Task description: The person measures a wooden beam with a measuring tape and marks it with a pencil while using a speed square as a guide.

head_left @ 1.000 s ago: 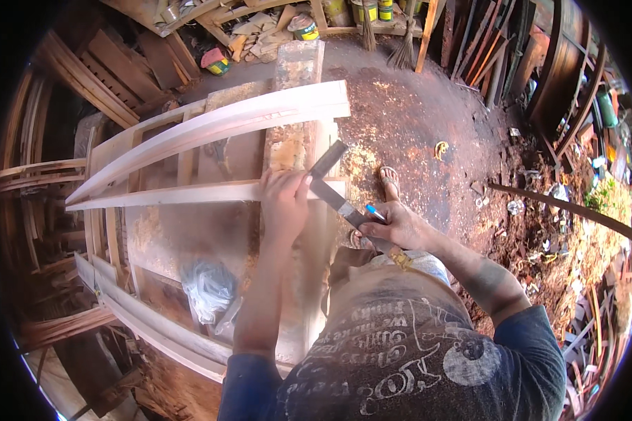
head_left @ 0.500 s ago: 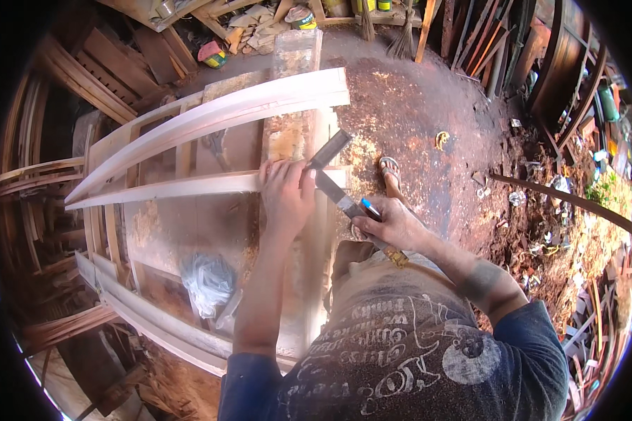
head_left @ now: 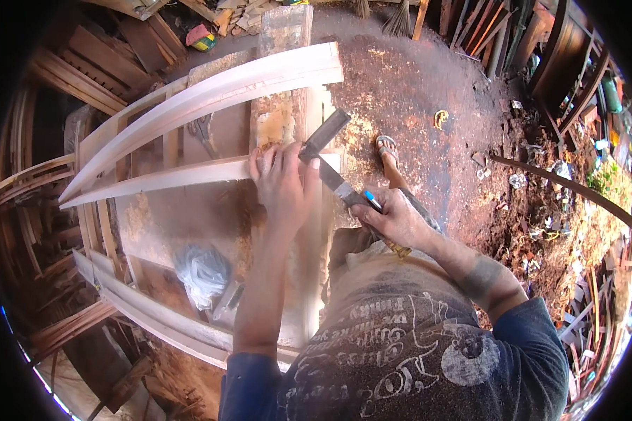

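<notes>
My left hand (head_left: pixel 285 184) is wrapped over the near pale wooden strip (head_left: pixel 182 175) close to its right end, fingers bent across the top. Its thumb presses by the corner of an L-shaped metal square (head_left: pixel 333 181). One dark arm of the square points away to the upper right; the longer arm runs back toward my body. My right hand (head_left: pixel 395 219) is closed around that longer arm and also holds a pen with a blue end (head_left: pixel 372 201). A yellowish end of the square shows below the right hand's fingers. The palm sides of both hands are hidden.
A wider curved pale board (head_left: pixel 218 105) lies beyond the strip, across a rough plank (head_left: pixel 274 119). A clear plastic bag (head_left: pixel 202 274) sits on the bench at left. Scrap wood and litter (head_left: pixel 541 210) cover the right-hand ground. A sandalled foot (head_left: pixel 386 147) stands on the floor ahead.
The bench and boards appear slightly higher and further left in view. Both hands keep their holds on the strip and square. More of the leg shows beyond my right hand.
</notes>
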`<act>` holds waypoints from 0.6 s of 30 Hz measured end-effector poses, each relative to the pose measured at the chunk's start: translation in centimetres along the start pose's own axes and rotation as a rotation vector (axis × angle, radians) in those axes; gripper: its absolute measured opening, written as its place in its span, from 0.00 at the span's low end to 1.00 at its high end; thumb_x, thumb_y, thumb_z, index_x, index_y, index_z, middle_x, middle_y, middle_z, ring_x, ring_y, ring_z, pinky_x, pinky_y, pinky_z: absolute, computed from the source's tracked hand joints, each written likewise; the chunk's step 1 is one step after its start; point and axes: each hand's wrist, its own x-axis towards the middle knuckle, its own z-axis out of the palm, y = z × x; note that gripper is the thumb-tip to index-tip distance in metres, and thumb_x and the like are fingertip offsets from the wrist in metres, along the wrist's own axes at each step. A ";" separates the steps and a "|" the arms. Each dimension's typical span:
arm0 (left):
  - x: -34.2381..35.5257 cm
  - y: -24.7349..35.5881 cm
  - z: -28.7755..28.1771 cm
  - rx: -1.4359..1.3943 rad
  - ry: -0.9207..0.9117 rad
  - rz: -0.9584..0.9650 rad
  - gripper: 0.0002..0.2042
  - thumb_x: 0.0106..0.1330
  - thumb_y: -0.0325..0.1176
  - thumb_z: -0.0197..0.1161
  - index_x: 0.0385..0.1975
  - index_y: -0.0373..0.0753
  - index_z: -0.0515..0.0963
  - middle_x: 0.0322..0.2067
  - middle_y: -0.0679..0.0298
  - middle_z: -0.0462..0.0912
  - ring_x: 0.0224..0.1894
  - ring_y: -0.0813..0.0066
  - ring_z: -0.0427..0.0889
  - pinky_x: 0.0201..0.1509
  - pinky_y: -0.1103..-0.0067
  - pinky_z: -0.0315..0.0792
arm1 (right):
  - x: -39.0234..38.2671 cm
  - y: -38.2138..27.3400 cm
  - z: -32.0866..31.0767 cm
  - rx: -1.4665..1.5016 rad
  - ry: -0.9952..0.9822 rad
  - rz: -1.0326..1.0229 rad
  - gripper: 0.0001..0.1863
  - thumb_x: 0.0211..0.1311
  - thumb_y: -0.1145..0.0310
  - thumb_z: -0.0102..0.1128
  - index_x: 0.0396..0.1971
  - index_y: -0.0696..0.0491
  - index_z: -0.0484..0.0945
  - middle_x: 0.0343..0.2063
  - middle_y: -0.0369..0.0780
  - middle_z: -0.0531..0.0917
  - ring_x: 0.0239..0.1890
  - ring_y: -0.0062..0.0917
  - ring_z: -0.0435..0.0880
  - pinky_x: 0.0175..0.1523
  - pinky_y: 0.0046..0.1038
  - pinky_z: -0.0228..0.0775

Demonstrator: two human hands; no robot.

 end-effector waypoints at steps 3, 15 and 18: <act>-0.1 0.5 0.2 0.015 0.012 -0.026 0.18 0.73 0.41 0.59 0.55 0.36 0.77 0.46 0.54 0.82 0.57 0.52 0.75 0.72 0.49 0.54 | -0.1 0.0 -0.2 0.018 -0.008 0.038 0.16 0.76 0.63 0.61 0.26 0.56 0.77 0.16 0.31 0.75 0.18 0.14 0.71 0.26 0.26 0.63; -0.2 0.0 0.7 0.005 0.027 -0.059 0.17 0.73 0.43 0.59 0.52 0.37 0.80 0.45 0.56 0.85 0.56 0.56 0.76 0.73 0.52 0.54 | 0.0 0.3 -0.7 0.044 -0.114 0.181 0.14 0.75 0.60 0.58 0.45 0.56 0.82 0.27 0.34 0.81 0.30 0.19 0.79 0.39 0.28 0.72; -0.2 -0.1 0.7 -0.011 0.059 -0.050 0.17 0.72 0.43 0.60 0.50 0.37 0.81 0.44 0.56 0.85 0.55 0.56 0.77 0.72 0.53 0.55 | -0.3 0.7 -0.8 0.072 -0.112 0.203 0.13 0.74 0.60 0.58 0.44 0.56 0.81 0.25 0.34 0.79 0.30 0.19 0.78 0.39 0.28 0.72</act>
